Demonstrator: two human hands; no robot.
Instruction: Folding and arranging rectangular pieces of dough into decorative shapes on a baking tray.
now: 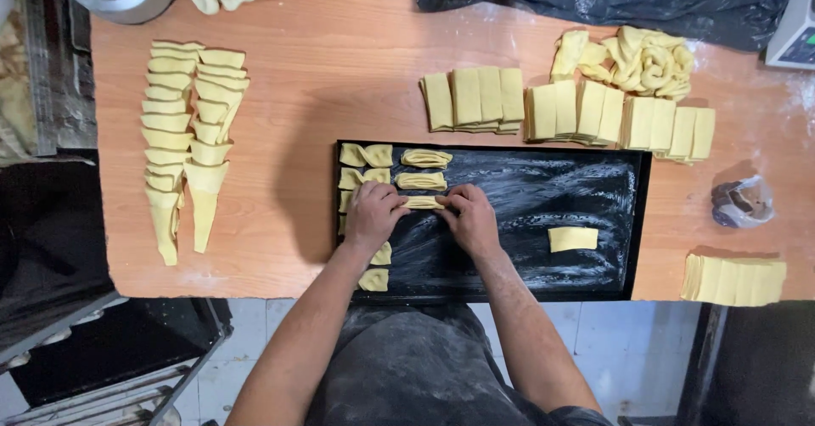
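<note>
Folded dough piece (422, 203) on black tray (594, 283), pinched between left hand (373, 214) and right hand (471, 218), each grip clamped on one end

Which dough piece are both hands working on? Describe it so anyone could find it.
Start at the black floured tray on the wooden table. In its second column from the left, it is the third folded dough strip, pinched between left hand and right hand; the others lie untouched.
</note>
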